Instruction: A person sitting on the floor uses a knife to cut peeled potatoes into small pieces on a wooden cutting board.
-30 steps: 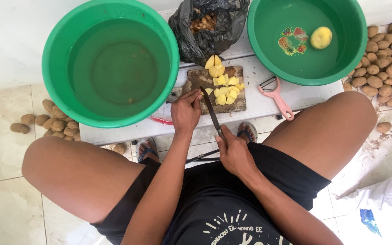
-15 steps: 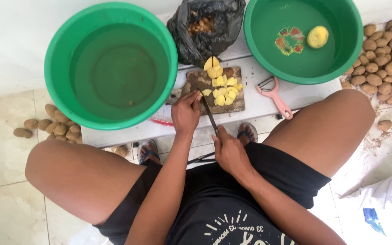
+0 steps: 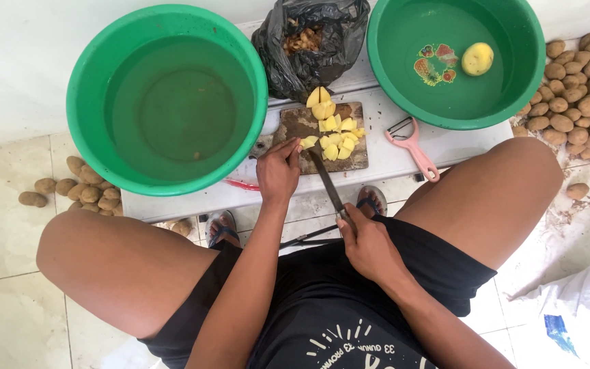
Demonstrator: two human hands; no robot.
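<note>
Pale yellow potato pieces (image 3: 332, 133) lie heaped just beyond the left hand (image 3: 278, 171), on a dark brown, worn cutting board (image 3: 295, 123). The knife (image 3: 327, 181) gripped by the right hand (image 3: 370, 242) has a dark grey blade. Right of the blade lies a pink peeler (image 3: 414, 147) with a black head. Left of the grip sits a bright green basin (image 3: 165, 99); the far-right green basin (image 3: 455, 58) shows a red-and-yellow floral sticker and a yellow peeled potato (image 3: 477, 59). A glossy black bag (image 3: 312, 44) lies beyond the board. Brown unpeeled potatoes (image 3: 582, 89) lie on cream tiles.
</note>
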